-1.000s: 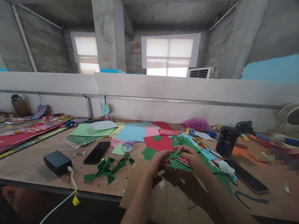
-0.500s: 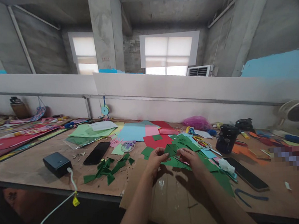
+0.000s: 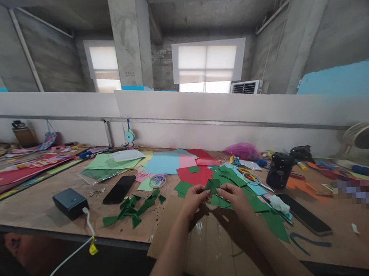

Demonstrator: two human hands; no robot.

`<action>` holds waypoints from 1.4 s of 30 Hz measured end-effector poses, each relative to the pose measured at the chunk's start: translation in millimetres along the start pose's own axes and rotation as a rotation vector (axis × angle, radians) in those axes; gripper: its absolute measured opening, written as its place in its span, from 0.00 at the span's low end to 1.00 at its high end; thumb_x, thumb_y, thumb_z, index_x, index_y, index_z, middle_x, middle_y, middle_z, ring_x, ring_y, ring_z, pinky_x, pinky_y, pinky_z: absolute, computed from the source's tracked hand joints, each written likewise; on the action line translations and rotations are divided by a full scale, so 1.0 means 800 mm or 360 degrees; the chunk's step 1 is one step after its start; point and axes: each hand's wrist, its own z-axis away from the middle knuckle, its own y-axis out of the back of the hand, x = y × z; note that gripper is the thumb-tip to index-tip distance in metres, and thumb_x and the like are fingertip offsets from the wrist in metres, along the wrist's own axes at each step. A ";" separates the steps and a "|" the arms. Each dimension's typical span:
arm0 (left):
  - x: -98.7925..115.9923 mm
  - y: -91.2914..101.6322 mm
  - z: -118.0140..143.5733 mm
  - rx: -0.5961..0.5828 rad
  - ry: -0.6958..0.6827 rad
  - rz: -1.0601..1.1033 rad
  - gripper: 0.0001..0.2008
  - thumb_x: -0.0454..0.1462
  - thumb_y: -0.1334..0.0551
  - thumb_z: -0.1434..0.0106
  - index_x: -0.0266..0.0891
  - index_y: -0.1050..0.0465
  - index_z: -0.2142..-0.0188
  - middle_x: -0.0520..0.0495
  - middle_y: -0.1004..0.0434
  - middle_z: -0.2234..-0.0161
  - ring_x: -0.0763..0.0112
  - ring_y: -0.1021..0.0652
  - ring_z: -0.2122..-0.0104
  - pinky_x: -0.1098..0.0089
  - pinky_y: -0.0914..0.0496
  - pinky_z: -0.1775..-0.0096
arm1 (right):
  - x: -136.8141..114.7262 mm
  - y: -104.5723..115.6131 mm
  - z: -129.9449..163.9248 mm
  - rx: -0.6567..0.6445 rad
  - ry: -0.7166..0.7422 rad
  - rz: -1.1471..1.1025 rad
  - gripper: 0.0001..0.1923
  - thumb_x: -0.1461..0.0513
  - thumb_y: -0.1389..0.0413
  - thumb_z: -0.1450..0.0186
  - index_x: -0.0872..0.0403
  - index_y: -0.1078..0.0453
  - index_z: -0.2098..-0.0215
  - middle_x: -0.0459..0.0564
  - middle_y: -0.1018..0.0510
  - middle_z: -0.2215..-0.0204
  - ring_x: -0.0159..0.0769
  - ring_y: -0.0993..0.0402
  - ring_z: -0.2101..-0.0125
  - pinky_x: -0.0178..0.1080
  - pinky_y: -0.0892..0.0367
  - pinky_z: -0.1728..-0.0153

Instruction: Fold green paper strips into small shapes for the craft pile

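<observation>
Above the counter [image 3: 51, 204], mid-frame | left hand [image 3: 193, 199] and right hand [image 3: 236, 196] both pinch a small green paper piece [image 3: 213, 185] | risk: thin paper may tear or slip into green scraps [image 3: 224, 175] beneath | scissors [image 3: 252, 179] near right hand

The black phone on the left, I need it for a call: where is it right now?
In the head view the black phone lies flat on the table's left half, between the black box and the pile of green paper scraps, left of both hands.
</observation>
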 end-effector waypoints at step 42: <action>-0.003 0.001 0.000 0.0043 0.0132 0.0350 0.15 0.40 0.27 0.57 0.34 0.23 0.70 0.48 0.23 0.75 0.74 0.27 0.78 0.73 0.33 0.72 | 0.006 -0.008 0.027 -0.0001 0.0951 0.0796 0.12 0.63 0.47 0.35 0.48 0.27 0.55 0.52 0.27 0.51 0.44 0.30 0.49 0.47 0.34 0.49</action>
